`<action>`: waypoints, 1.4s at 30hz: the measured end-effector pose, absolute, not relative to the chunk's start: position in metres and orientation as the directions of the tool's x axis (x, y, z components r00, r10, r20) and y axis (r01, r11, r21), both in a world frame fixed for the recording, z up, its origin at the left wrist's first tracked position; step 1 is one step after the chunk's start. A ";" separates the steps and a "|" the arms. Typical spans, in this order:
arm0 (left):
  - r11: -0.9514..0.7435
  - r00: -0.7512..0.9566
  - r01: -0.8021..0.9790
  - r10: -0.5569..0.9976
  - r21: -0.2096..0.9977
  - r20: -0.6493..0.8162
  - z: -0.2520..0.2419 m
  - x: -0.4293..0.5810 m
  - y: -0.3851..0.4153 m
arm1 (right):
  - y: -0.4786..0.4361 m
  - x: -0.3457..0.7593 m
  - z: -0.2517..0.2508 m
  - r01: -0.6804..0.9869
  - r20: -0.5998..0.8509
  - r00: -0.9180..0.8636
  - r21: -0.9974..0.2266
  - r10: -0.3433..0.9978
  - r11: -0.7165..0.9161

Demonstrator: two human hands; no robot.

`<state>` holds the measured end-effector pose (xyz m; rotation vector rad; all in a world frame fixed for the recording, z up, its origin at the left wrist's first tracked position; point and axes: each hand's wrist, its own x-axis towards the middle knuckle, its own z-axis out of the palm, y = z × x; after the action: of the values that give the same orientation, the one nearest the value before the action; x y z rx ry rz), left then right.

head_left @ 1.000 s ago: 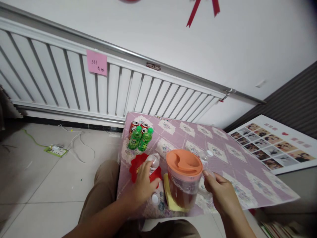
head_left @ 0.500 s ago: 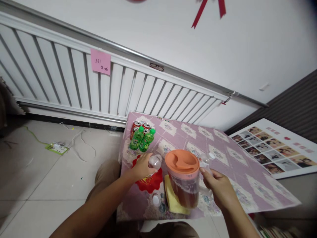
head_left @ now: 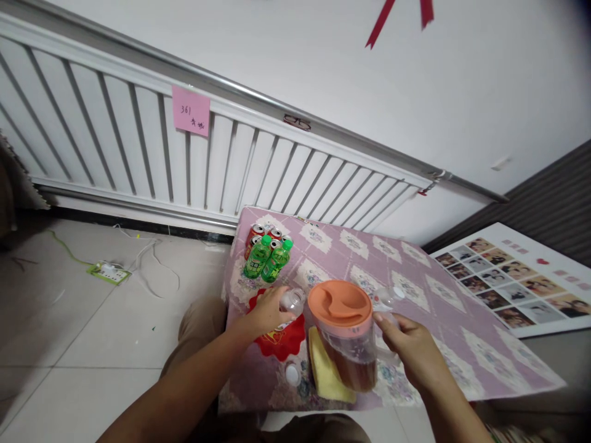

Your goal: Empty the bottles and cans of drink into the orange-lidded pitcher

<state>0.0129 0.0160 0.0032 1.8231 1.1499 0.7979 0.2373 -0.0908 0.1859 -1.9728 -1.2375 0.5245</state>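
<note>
My right hand is closed on the handle of a clear pitcher with an orange lid. Brown liquid stands slanted inside, as the pitcher tilts toward the left. My left hand wraps round an uncapped clear bottle, its mouth facing the pitcher's lid with a small gap between. Beneath the bottle is a red scalloped mat. A white cap rests near the mat. Partly under the pitcher is a folded yellow cloth. Behind the pitcher another clear bottle with a white cap is partly hidden.
Two green bottles and several open red cans stand at the table's back left. A patterned cloth covers the table. Behind it runs a white radiator. A photo board leans at right; a power strip lies on the floor.
The whole view has shifted slightly. The pitcher is tilted a little more toward the left, its base swinging right. Both hands keep their holds.
</note>
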 end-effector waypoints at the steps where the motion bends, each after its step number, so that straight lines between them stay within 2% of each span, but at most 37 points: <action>1: -0.252 0.384 0.405 0.919 0.879 0.086 0.003 0.013 0.016 | -0.090 0.238 0.186 0.591 0.042 0.450 -0.763 0.892 -0.262; 42: -0.227 0.382 0.422 0.922 0.878 0.055 0.009 0.013 0.015 | -0.070 0.234 0.206 0.730 0.070 0.388 -0.632 0.919 -0.260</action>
<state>0.0127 0.0150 0.0088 1.8163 1.1710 0.7640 0.2336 -0.0705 0.2057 -2.0662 -1.4074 0.4209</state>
